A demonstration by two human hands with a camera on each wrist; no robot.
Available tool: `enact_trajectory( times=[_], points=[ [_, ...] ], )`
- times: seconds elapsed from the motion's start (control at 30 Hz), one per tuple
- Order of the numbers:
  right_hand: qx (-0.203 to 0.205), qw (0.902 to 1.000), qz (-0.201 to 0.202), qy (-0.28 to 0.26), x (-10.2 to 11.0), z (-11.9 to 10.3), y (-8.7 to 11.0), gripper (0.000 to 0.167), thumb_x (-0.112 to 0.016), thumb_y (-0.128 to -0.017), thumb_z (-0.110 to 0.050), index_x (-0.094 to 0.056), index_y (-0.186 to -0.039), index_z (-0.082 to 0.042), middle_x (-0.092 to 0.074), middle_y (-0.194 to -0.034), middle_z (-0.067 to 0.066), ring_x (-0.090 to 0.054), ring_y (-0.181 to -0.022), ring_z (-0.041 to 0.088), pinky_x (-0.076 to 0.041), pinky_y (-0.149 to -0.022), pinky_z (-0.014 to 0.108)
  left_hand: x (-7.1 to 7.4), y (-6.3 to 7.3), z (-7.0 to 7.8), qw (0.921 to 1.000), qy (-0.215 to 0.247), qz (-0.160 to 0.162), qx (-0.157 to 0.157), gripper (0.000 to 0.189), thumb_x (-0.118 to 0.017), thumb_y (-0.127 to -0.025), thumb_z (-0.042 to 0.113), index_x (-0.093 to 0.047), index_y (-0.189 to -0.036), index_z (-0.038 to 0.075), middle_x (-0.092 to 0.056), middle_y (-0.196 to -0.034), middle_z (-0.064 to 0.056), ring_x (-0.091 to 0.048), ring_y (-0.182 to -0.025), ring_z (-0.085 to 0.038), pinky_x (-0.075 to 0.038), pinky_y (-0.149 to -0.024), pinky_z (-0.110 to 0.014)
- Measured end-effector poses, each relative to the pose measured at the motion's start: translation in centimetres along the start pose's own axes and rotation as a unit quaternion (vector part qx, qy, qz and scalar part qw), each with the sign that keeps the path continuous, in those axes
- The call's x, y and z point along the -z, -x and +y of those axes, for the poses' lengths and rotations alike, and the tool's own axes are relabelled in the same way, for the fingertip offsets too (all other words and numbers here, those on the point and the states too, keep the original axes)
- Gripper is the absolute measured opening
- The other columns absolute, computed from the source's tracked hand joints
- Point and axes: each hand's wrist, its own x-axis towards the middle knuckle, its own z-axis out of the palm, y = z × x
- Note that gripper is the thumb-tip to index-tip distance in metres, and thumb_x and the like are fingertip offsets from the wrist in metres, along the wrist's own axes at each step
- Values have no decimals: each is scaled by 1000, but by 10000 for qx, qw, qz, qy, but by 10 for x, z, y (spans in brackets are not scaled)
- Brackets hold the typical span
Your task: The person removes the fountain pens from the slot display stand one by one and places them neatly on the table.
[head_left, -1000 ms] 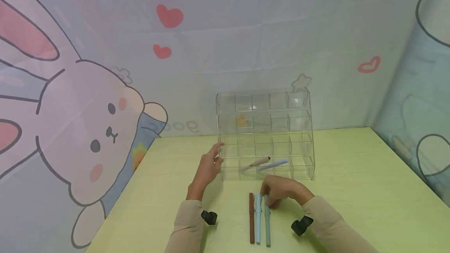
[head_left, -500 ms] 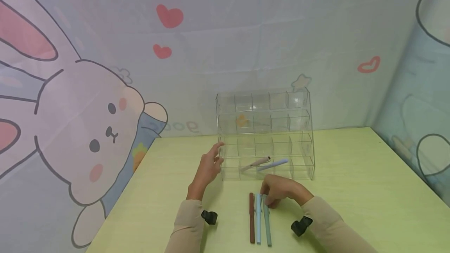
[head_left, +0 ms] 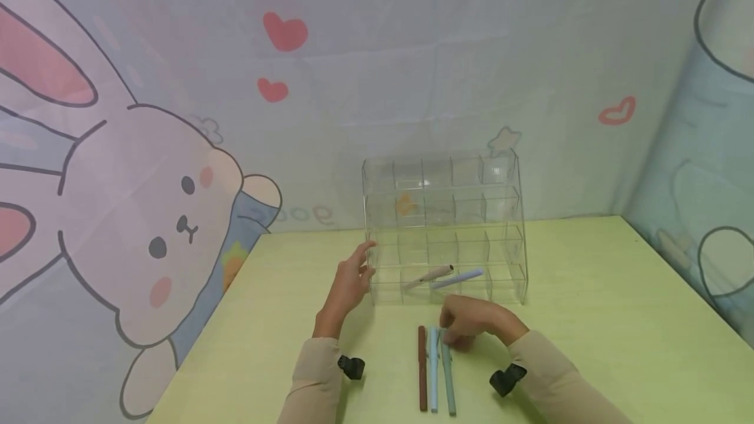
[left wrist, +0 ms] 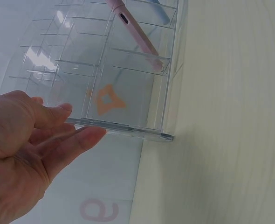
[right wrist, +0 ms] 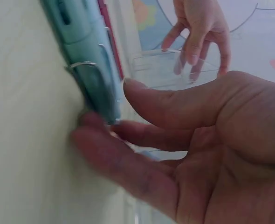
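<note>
My left hand [head_left: 349,285] holds the left side of a clear tiered rack [head_left: 443,247]; in the left wrist view the thumb lies inside the side panel's edge and the fingers outside it. Three capped pens lie side by side on the table in front: a brown pen [head_left: 422,368], a light blue pen [head_left: 434,371] and a green pen [head_left: 449,378]. At the far end of the green pen is my right hand [head_left: 471,319]. Its fingertips touch that end in the right wrist view, while the thumb [right wrist: 147,95] appears slightly apart.
A beige-pink pen [head_left: 432,275] and a lavender pen [head_left: 462,277] lean in the rack's lowest row. The yellow-green table [head_left: 589,319] reaches back to a printed cloth [head_left: 353,84] behind the rack. A small black device [head_left: 508,379] sits at the right wrist.
The green pen's far end has shifted slightly left toward the light blue pen, so it lies more slanted. My left hand stays on the rack.
</note>
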Motion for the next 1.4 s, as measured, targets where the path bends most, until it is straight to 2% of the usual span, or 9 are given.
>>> enact_trajectory(
  times=[0.07, 0.13, 0.23, 0.33, 0.5, 0.67, 0.8, 1.17, 1.4],
  points=[
    [8, 9998, 18, 177, 3, -3, 5, 26, -63, -91, 5, -59, -66, -2, -66, -67, 11, -67, -62, 25, -55, -57, 38, 0, 1, 0, 10000, 36, -28, 21, 56, -59, -97, -6, -44, -147, 14, -41, -141, -41, -59, -117, -48, -53, -62, -29],
    [-31, 9996, 61, 264, 6, -8, 9, 25, -59, -95, 2, -57, -70, 2, -67, -74, 16, -68, -65, 28, -56, -59, 41, 0, 1, 0, 10000, 25, -27, 22, 55, -59, -98, -5, -44, -147, 14, -41, -140, -41, -59, -117, -48, -54, -64, -29],
    [-29, 9992, 178, 357, 11, -18, 17, 15, -57, -99, 0, -66, -101, 12, -68, -98, 24, -70, -74, 32, -58, -65, 46, 0, 0, 0, 10000, -32, 1, -9, 55, -59, -97, -6, -45, -147, 14, -42, -140, -41, -60, -116, -46, -55, -65, -30],
    [70, 9989, 253, 396, 17, -28, 25, 28, -54, -101, 1, -59, -125, 13, -63, -118, 29, -70, -80, 35, -58, -69, 46, 0, 0, -1, 9999, -84, 18, -53, 56, -59, -97, -7, -45, -147, 14, -41, -140, -41, -61, -116, -45, -54, -65, -30],
    [325, 9971, 553, 415, 29, -43, 38, 27, -49, -103, 1, -59, -126, 11, -62, -119, 26, -69, -86, 33, -56, -69, 42, 0, -1, -1, 9999, -67, 5, -119, 56, -59, -97, -7, -45, -147, 14, -40, -141, -41, -60, -116, -47, -53, -63, -30],
    [621, 9886, 1082, 838, 41, -48, 47, 26, -52, -102, 1, -61, -124, 11, -63, -118, 22, -68, -91, 28, -54, -71, 36, -1, 0, -3, 10000, -78, -11, -58, 56, -59, -97, -7, -44, -147, 14, -41, -141, -41, -61, -116, -46, -52, -62, -28],
    [768, 9822, 1386, 1010, 48, -49, 52, 24, -54, -101, 1, -63, -120, 11, -62, -116, 22, -67, -96, 30, -54, -75, 38, -2, 1, -2, 10000, -88, -13, -20, 56, -59, -97, -7, -45, -146, 15, -42, -141, -40, -61, -115, -45, -52, -63, -29],
    [586, 9693, 2128, 1080, 63, -42, 54, 28, -53, -102, -3, -62, -123, 12, -62, -120, 23, -62, -108, 39, -52, -87, 49, 0, 1, -4, 9998, -157, -103, -58, 62, -58, -98, -5, -38, -154, 14, -38, -143, -42, -55, -121, -49, -55, -69, -33],
    [565, 9615, 2504, 976, 68, -35, 53, 30, -56, -101, -5, -60, -126, 12, -61, -122, 25, -61, -109, 39, -51, -89, 51, -1, -1, -3, 9997, -179, -84, -123, 63, -59, -97, -7, -40, -153, 16, -37, -144, -41, -57, -119, -50, -57, -74, -37]
  ],
)
